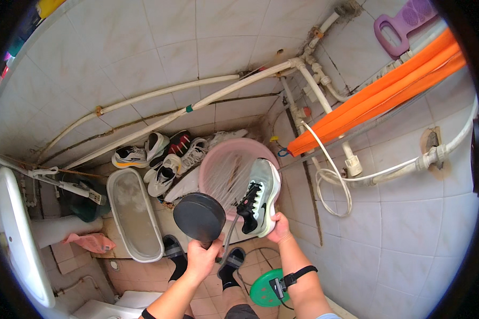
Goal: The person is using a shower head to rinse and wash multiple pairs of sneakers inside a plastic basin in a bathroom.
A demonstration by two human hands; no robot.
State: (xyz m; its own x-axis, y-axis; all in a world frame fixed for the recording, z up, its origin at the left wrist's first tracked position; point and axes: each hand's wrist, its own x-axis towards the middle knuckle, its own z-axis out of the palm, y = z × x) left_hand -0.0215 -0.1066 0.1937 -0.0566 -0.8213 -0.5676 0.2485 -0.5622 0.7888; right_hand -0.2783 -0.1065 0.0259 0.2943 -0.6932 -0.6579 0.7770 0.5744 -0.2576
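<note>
My left hand (201, 255) grips the handle of a black round shower head (199, 216), with water streaming from it toward the pink plastic basin (272, 156). A grey hose runs up beside the sneaker. My right hand (280, 229) holds a grey, white and black running shoe (258, 199) by its sole at the heel end, tilted over the basin's right side, its toe pointing away from me. Part of that hand is hidden behind the shoe.
Several sneakers (161, 181) crowd left of the basin. A pale oblong tub (158, 251) of cloudy water stands nearer. A green round stool (259, 293) is by my right forearm. White pipes and an orange cloth (367, 101) cross overhead; a washbasin (22, 239) is at left.
</note>
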